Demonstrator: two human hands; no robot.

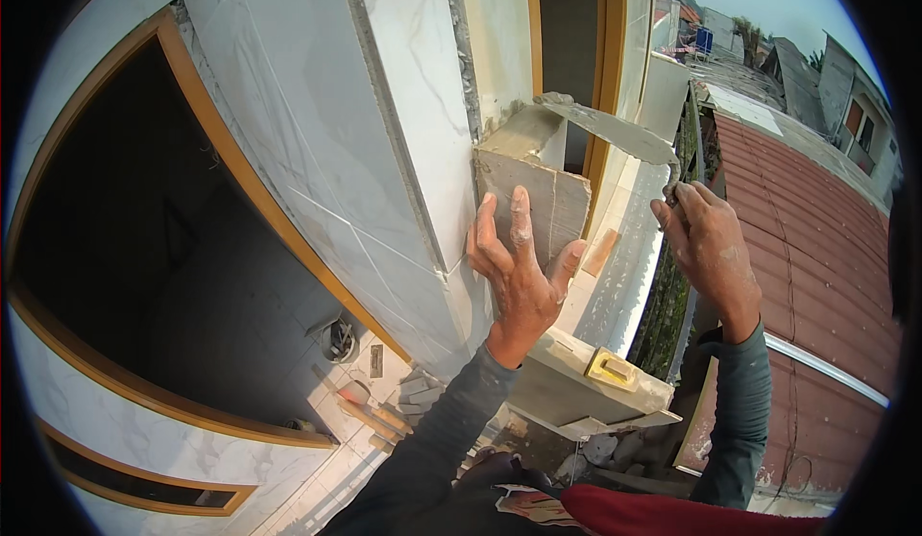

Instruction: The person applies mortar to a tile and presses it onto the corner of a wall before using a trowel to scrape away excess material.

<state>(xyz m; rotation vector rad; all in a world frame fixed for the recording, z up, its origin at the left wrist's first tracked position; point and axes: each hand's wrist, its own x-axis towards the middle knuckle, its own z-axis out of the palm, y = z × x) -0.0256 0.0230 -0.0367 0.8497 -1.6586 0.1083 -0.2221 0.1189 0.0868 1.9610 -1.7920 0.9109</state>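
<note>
My left hand (pixel 521 291) lies with its fingers spread against a grey cut tile piece (pixel 552 200) at the corner of the wall. The thumb is near the tile's right edge. Behind the tile's upper edge is a patch of wet grey mortar (pixel 519 134). To the right, my right hand (pixel 713 248) is closed around the handle of a trowel (pixel 615 135), whose long blade points left above the tile. Grey mortar coats the blade, and its tip is close to the mortar patch. The handle is mostly hidden in my fingers.
A yellow hand float (pixel 615 371) rests on the low wall below my hands. White marbled tiles (pixel 288 123) cover the wall at left, beside an orange-framed opening (pixel 182 56). Below stand a bucket (pixel 339 341) and several tile offcuts (pixel 415 392). A red corrugated roof (pixel 807 238) lies right.
</note>
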